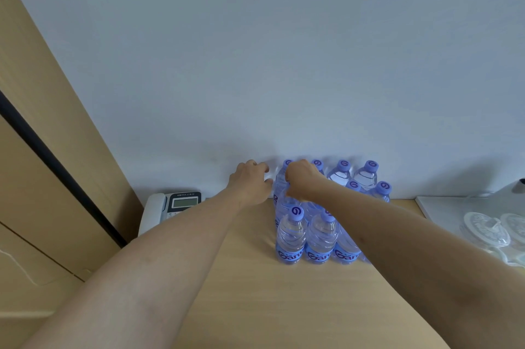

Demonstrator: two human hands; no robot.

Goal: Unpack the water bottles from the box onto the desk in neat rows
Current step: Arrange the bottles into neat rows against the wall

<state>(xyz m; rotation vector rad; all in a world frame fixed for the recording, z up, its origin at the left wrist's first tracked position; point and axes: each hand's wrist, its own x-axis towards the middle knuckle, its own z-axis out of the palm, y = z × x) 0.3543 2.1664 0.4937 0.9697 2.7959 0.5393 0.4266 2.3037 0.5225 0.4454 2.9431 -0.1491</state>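
Note:
Several clear water bottles [291,238] with purple caps and blue labels stand upright in rows on the wooden desk [255,292], against the wall. My right hand [302,178] is closed over the top of a bottle [284,201] at the left of the middle row, hiding its cap. My left hand [251,181] is just left of the back row, fingers curled around a faint clear bottle [269,178] that is mostly hidden. The box is not in view.
A desk phone [176,203] sits at the back left by a wooden cabinet [42,178]. To the right is a white tray [443,212] with clear lidded cups [485,229]. A white wall backs the desk.

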